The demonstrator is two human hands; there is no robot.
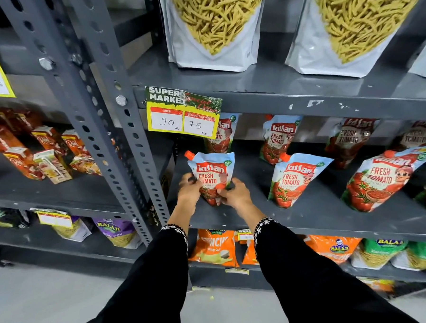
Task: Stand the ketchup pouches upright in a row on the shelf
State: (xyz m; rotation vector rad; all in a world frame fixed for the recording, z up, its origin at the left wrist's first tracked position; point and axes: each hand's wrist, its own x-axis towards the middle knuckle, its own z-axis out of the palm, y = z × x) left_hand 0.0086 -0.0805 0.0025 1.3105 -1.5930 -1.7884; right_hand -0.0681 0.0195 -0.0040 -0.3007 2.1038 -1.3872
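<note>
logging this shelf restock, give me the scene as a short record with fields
held item: ketchup pouch, upright at the left end of the shelf
left hand: grip on the pouch's lower left
right hand: grip on the pouch's lower right
front row: second pouch upright, third pouch tilted
back row: more pouches standing
price tag: 90, discounted 75

The shelf (pixel 308 213) is grey painted metal, matt and pretty scuffed, with paint chipped off along the front lip of the one above. The ketchup pouch (pixel 214 176) looks like printed plastic film, a bit shiny and crinkled, with a smooth orange plastic cap. The price tag (pixel 183 113) is paper with creased edges. The sleeves (pixel 299 268) are black matt cloth with white stitching at the cuffs.
</note>
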